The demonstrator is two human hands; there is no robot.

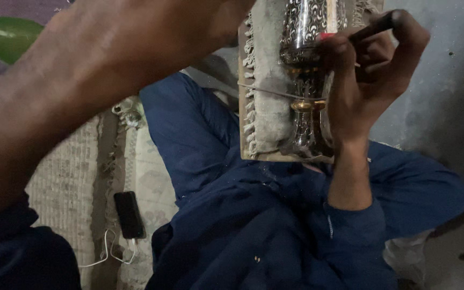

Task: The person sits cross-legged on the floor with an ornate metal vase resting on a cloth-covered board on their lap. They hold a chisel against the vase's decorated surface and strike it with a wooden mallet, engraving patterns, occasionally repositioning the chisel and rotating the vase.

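An engraved metal vase [304, 32] with a brass-coloured neck lies lengthwise on a grey fringed cloth [267, 96] over a wooden board resting on my lap. A thin cord crosses the cloth and the vase's neck. My right hand [366, 80] rests against the vase and pinches a dark, slim tool [374, 27], whose tip meets the vase's patterned body. My left forearm crosses the upper left, raised close to the camera. The back of my left hand [210, 21] reaches the top edge just left of the board, and its fingers are cut off there.
My legs in dark blue cloth [232, 177] are folded under the board. A black phone [129, 215] with a white cable lies on a woven mat [65, 172] at the left. A green rounded object [4, 35] sits top left. A grey wall [447, 80] stands at the right.
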